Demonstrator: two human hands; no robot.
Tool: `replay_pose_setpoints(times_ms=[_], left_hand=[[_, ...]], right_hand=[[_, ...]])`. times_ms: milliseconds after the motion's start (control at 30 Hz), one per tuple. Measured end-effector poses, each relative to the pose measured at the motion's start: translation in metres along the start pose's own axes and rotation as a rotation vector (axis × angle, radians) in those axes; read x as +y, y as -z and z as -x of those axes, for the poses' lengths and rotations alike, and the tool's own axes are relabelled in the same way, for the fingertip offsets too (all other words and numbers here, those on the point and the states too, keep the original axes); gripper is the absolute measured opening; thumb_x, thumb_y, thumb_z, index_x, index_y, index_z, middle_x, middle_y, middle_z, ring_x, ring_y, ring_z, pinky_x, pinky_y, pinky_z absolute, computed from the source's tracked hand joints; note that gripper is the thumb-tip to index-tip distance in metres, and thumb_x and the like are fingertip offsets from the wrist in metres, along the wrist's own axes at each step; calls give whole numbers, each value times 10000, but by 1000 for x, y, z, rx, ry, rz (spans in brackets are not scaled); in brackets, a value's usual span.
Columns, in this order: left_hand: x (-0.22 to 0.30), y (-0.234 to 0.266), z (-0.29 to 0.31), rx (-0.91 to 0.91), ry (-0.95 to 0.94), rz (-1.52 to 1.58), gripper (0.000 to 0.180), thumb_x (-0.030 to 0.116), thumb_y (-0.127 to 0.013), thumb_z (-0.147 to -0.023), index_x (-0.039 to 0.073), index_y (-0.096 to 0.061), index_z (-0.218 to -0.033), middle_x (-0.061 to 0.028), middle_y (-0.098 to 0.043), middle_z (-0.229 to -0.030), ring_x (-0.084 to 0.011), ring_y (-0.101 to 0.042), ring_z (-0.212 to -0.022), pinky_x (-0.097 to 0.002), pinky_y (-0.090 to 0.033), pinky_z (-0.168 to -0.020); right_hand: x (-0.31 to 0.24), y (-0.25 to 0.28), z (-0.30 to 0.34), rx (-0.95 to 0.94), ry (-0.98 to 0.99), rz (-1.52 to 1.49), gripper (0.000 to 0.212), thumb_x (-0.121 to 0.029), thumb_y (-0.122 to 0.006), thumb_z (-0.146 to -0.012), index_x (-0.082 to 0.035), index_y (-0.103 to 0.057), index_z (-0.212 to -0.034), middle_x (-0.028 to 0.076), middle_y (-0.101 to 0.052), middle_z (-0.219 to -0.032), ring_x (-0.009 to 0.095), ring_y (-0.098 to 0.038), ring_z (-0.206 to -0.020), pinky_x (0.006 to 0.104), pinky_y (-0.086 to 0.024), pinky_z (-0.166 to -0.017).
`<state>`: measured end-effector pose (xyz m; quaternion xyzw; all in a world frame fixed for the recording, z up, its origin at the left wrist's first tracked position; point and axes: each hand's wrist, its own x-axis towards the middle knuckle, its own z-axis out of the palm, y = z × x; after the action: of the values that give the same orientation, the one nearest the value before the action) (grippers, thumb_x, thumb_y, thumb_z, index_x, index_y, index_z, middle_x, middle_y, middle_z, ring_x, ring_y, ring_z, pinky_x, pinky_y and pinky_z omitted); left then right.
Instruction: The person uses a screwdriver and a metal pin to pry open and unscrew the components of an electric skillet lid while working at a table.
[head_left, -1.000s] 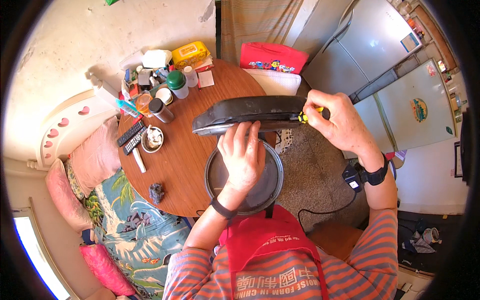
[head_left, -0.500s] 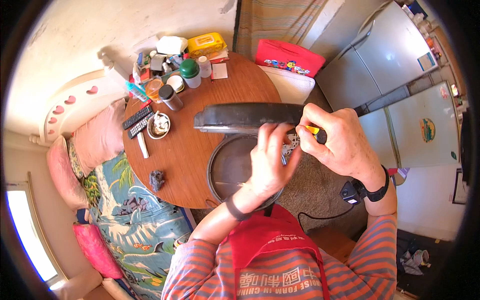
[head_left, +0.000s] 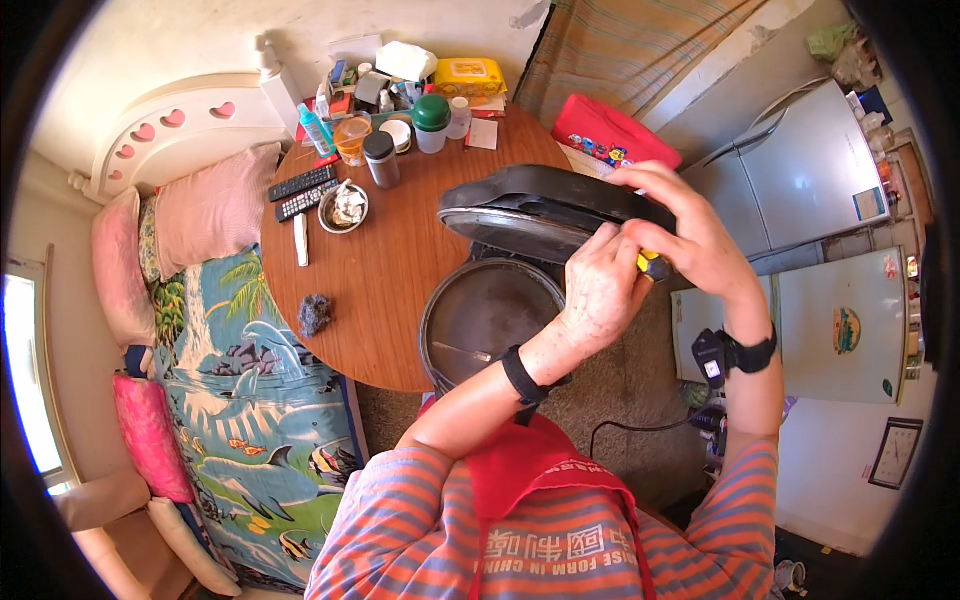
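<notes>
A black electric griddle stands at the table's right edge, its lid (head_left: 540, 205) raised above the round dark lower pan (head_left: 490, 315). My left hand (head_left: 605, 285) is closed at the lid's near rim. From its fingers sticks out the yellow-and-black handle of what looks like a screwdriver (head_left: 653, 264); its tip is hidden. My right hand (head_left: 690, 225) grips the lid's right end, fingers over the top and thumb on the near side, close to my left fingertips. In the lower pan lies a thin light-coloured strip (head_left: 462, 351).
On the round wooden table (head_left: 385, 300) are a grey scrubbing pad (head_left: 314, 315), a bowl with crumpled tissue (head_left: 344, 207), two remotes (head_left: 305, 200), and several jars and bottles at the back. A black cable (head_left: 640, 428) runs at the right. A bed (head_left: 240, 400) adjoins the left side.
The screwdriver has passed from my right hand into my left. My right hand has shifted onto the lid's end. The lid now tilts, showing its inner side, and the view has shifted.
</notes>
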<state>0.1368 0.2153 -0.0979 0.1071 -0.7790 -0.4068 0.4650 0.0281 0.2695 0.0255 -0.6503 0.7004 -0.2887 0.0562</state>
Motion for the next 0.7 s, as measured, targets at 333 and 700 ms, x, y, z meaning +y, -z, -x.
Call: replay_pose_setpoints(times_ms=[333, 700], left_hand=[[-11, -23, 29, 51, 364, 754, 136, -18, -652, -845, 31, -580, -949, -66, -561, -809, -155, -549, -742, -288, -459, -696], [-17, -6, 25, 81, 67, 712, 95, -73, -644, -835, -11, -575, -815, -89, -585, -755, -213, -580, -729, -311, -471, -678]], right_hand=[[19, -25, -1, -217, -351, -275, 446, -206, -741, -884, 24, -600, -1240, 165, -696, -1106, 167, -669, -964, 333, -527, -859], [43, -40, -18, -100, -42, -22, 480, -395, -716, -879, -20, -654, -1172, 237, -686, -958, 378, -684, -867, 411, -527, -743]])
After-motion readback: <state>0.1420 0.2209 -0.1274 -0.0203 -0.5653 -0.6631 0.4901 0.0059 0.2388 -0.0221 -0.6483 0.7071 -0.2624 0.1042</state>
